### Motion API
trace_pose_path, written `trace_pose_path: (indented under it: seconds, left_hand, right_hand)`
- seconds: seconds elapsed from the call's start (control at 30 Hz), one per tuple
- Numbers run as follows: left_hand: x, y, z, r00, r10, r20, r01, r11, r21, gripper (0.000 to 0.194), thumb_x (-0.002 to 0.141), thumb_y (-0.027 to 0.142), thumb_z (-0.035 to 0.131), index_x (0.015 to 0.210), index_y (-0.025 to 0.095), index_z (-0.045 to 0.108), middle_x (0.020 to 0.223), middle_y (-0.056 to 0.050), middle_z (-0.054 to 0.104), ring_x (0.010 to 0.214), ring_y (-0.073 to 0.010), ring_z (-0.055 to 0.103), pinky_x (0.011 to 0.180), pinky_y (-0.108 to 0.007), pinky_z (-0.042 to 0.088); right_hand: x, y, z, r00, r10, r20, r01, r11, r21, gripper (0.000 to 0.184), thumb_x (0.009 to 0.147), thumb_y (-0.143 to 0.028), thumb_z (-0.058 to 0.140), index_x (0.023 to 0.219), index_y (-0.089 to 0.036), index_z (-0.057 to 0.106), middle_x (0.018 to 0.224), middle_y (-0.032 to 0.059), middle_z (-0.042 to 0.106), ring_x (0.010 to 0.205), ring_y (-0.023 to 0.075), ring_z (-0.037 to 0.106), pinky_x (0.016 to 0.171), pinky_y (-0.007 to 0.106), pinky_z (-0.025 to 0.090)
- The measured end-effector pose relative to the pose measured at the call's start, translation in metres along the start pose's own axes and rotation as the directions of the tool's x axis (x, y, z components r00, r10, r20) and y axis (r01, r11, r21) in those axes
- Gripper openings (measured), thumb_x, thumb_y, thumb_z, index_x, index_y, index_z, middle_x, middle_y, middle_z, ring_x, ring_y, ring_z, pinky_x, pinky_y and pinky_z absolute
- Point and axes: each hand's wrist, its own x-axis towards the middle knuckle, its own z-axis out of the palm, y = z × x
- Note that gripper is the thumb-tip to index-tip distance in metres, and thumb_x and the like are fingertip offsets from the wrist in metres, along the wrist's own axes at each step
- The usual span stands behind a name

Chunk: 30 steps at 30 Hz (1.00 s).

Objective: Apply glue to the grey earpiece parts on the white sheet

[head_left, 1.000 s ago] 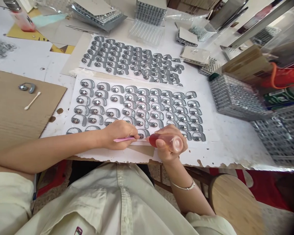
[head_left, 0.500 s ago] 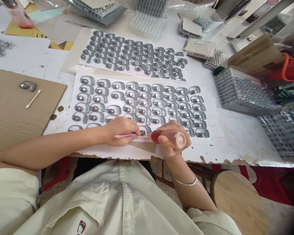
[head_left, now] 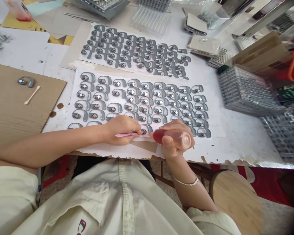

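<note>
My left hand point(head_left: 121, 129) is closed on a thin pink stick point(head_left: 125, 134) whose tip rests against a grey ear-hook part point(head_left: 145, 130) in the front row of a white sheet point(head_left: 147, 104). My right hand point(head_left: 174, 137) is wrapped round a small clear bottle of red liquid point(head_left: 172, 137), its nozzle pointing left at the same part. The sheet carries several rows of grey ear-hook parts with shiny round centres.
A second sheet of the same parts point(head_left: 137, 52) lies behind. A brown cardboard piece point(head_left: 17, 107) at left holds one loose part point(head_left: 26, 81) and a cotton swab point(head_left: 32, 95). Stacked clear trays point(head_left: 247, 91) stand at right. A wooden stool point(head_left: 235, 199) is below the table edge.
The view has shifted a little, so the sheets sit slightly higher and to the right in the picture. Both hands keep their grip at the same front-row part.
</note>
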Motion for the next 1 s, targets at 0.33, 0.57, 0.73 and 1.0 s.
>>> trace_pose_path:
  seconds: [0.33, 0.57, 0.73, 1.0]
  left_hand:
    - [0.001, -0.001, 0.000, 1.000, 0.007, 0.012, -0.007, 1.000, 0.008, 0.019, 0.080, 0.012, 0.053, 0.088, 0.017, 0.069, 0.089, -0.001, 0.073, 0.080, -0.0150, 0.068, 0.069, -0.023, 0.048]
    - [0.001, -0.002, 0.000, 1.000, 0.005, 0.016, -0.006, 1.000, 0.020, 0.019, 0.080, 0.011, 0.053, 0.088, 0.017, 0.069, 0.090, -0.002, 0.074, 0.081, -0.0156, 0.068, 0.069, -0.024, 0.049]
    - [0.000, -0.002, 0.000, 1.000, 0.009, 0.016, -0.010, 0.999, 0.047, 0.018, 0.079, 0.010, 0.055, 0.088, 0.018, 0.068, 0.091, -0.002, 0.073, 0.082, -0.0153, 0.068, 0.072, -0.024, 0.050]
    - [0.000, -0.001, 0.001, 0.999, 0.031, -0.034, -0.031, 0.999, 0.008, 0.018, 0.077, 0.008, 0.055, 0.085, 0.016, 0.069, 0.087, -0.004, 0.074, 0.077, -0.0155, 0.069, 0.069, -0.023, 0.052]
  right_hand:
    - [0.002, -0.001, 0.003, 1.000, 0.000, 0.029, 0.000, 1.000, 0.001, 0.019, 0.082, -0.039, 0.062, 0.077, -0.022, 0.057, 0.064, -0.0002, 0.058, 0.049, 0.0137, 0.050, 0.043, 0.032, 0.038]
    - [0.003, -0.003, 0.004, 0.999, -0.004, 0.034, 0.004, 1.000, 0.019, 0.015, 0.082, -0.034, 0.063, 0.076, -0.022, 0.057, 0.065, 0.0001, 0.059, 0.051, 0.0138, 0.050, 0.044, 0.031, 0.038]
    - [0.000, -0.002, 0.004, 1.000, -0.009, 0.023, 0.009, 1.000, 0.002, 0.016, 0.082, -0.037, 0.063, 0.078, -0.022, 0.057, 0.066, -0.0003, 0.059, 0.052, 0.0139, 0.050, 0.047, 0.033, 0.040]
    - [0.013, 0.002, 0.003, 0.964, 0.172, -0.201, -0.144, 0.978, 0.148, 0.030, 0.084, -0.046, 0.058, 0.067, -0.022, 0.052, 0.060, -0.0025, 0.052, 0.050, 0.0133, 0.052, 0.045, 0.031, 0.041]
